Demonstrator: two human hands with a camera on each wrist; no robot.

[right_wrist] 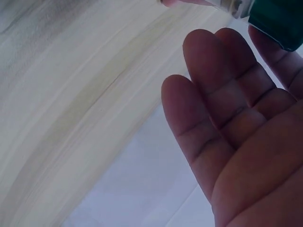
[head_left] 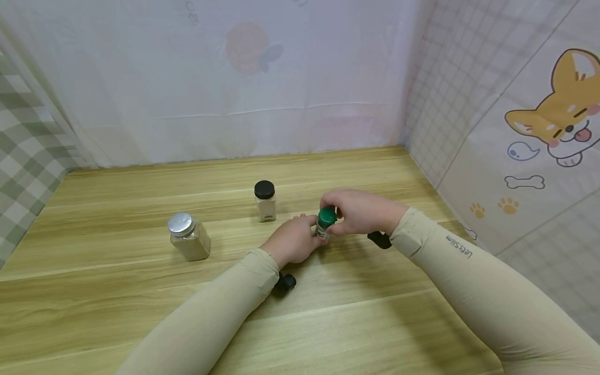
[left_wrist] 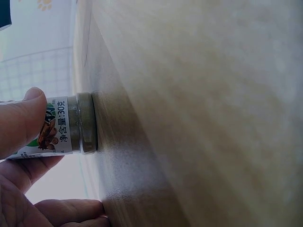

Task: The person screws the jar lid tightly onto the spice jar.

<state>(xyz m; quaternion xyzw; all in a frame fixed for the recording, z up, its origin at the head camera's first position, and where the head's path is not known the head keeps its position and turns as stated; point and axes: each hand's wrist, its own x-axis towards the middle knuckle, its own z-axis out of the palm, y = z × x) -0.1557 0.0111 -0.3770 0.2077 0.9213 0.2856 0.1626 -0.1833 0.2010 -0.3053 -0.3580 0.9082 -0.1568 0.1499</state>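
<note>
A small spice jar [head_left: 321, 234] with a green cap [head_left: 327, 217] is on the wooden table between the two hands. My left hand [head_left: 294, 240] holds the jar low on its body, between thumb and fingers. In the left wrist view the spice jar [left_wrist: 57, 126] has its base down against the tabletop, and its label shows brown spices and printed writing. From the right, my right hand [head_left: 361, 211] pinches the green cap with thumb and index finger. The right wrist view shows that hand's other fingers [right_wrist: 208, 66] loosely bent beside the green cap [right_wrist: 279, 21], off it.
A square clear jar [head_left: 193, 244] with a silver lid stands to the left, filled with pale powder. Behind the left hand is a jar [head_left: 266, 207] with a black lid. A pale curtain [head_left: 234, 104] hangs along the back edge, and a patterned sheet [head_left: 492, 156] along the right.
</note>
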